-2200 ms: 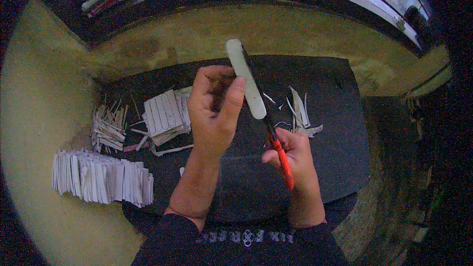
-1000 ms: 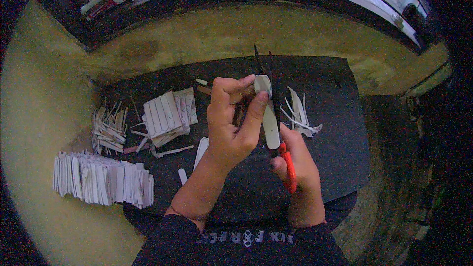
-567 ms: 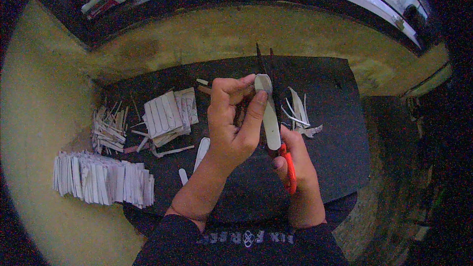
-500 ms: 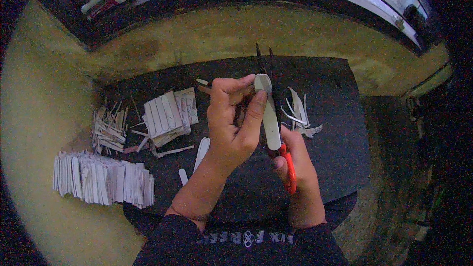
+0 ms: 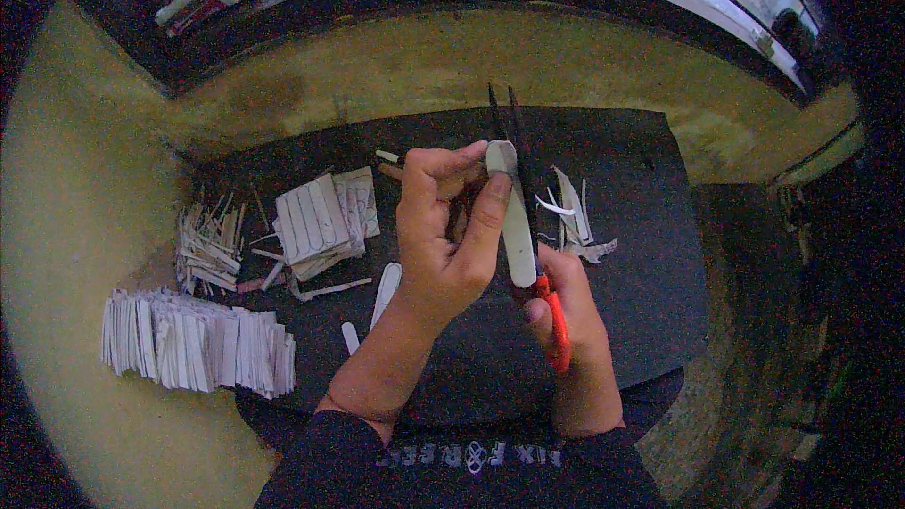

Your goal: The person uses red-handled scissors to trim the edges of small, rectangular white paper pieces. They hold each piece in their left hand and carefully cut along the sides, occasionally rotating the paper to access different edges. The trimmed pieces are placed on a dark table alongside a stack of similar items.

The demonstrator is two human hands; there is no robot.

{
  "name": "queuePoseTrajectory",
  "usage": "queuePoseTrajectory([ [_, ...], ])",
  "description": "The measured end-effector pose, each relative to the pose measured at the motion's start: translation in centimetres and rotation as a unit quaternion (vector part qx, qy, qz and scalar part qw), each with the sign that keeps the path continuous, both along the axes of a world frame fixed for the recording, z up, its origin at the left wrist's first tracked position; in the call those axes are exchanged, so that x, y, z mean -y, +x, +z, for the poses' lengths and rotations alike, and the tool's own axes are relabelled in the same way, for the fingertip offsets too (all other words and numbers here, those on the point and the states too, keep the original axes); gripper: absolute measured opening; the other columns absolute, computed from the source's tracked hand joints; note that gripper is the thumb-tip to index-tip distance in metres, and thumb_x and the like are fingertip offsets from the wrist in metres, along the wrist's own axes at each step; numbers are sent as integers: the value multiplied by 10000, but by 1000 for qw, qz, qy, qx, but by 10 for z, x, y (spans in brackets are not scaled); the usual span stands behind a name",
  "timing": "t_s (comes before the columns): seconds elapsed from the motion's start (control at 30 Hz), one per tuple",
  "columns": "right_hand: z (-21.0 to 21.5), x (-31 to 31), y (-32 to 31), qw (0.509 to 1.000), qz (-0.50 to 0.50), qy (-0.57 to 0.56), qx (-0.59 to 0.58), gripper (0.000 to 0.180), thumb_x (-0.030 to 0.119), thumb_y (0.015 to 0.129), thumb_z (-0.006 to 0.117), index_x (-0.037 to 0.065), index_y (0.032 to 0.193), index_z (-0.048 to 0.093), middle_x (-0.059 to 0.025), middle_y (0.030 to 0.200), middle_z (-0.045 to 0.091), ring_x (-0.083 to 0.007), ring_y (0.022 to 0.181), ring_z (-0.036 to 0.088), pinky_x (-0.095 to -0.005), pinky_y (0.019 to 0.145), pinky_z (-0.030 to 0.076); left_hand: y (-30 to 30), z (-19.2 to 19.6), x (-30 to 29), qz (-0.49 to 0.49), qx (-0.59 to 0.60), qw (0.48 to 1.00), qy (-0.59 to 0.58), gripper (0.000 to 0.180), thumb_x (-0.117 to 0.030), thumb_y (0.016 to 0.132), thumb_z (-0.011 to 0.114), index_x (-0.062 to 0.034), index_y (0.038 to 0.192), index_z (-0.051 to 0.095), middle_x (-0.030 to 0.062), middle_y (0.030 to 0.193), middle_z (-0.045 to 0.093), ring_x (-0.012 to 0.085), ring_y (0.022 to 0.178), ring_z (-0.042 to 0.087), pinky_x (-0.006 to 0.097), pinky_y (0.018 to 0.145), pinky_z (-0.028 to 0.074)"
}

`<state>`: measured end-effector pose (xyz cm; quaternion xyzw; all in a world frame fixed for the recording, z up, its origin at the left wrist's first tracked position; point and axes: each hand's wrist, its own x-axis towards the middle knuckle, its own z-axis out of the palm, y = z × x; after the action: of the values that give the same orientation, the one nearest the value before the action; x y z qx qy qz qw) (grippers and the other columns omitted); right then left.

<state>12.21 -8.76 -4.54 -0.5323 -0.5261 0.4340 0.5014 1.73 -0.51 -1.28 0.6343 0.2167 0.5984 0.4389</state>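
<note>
My left hand (image 5: 452,226) pinches a long white strip (image 5: 517,240), cardboard-like with rounded ends, near its upper end. Scissors with orange-red handles (image 5: 556,325) are gripped in my right hand (image 5: 580,320), their dark blades (image 5: 517,127) pointing away from me along the strip's right edge. The blade tips stand slightly apart, above the strip's far end. Partly behind my left forearm lie another rounded white strip (image 5: 386,290) and a smaller white piece (image 5: 350,336). Some fingers of my right hand are hidden behind the handles.
Thin offcuts (image 5: 571,212) lie right of the scissors on the dark tabletop (image 5: 632,302). At left are a stack of sheets with rounded outlines (image 5: 311,217), a heap of narrow scraps (image 5: 209,243) and a long row of upright white pieces (image 5: 198,339). A yellowish wall (image 5: 396,61) rises behind.
The scissor blades have closed slightly, their tips nearer each other. A thin curled trimming beside the blades has shifted upward. My left hand has barely moved.
</note>
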Motion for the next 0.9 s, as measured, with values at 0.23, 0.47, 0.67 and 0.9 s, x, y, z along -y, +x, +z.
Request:
queuePoseTrajectory([
  [0.23,-2,-1,-1,1000,-8,2,-4,613,563,605,621,0,826,521,-90,605,539,-139,554,494,-308,520,409,0,-2,-2,-1,-1,1000,4,228,-16,796,509,-17,986,384,85,867,549,96,768,525,214,646,420],
  [0.47,-3,0,0,1000,-23,8,16,606,553,598,636,-7,807,543,-92,577,539,-135,536,498,-304,496,404,2,-1,-1,5,3,1000,-12,223,-28,797,510,-18,979,381,83,853,550,97,745,527,215,637,420],
  [0.67,2,-1,-2,1000,-28,9,-8,620,563,581,646,-12,788,541,-80,572,535,-109,543,477,-303,488,400,0,-1,-3,-1,0,1000,-20,218,-35,799,511,-19,974,383,82,844,552,93,737,524,209,621,410],
  [0.9,4,1,2,999,-23,2,31,654,593,572,635,-20,774,528,-69,573,523,-90,554,436,-300,494,396,-2,2,-4,10,-6,1000,-10,204,-38,798,515,-12,965,401,82,846,560,82,736,518,202,625,405],
])
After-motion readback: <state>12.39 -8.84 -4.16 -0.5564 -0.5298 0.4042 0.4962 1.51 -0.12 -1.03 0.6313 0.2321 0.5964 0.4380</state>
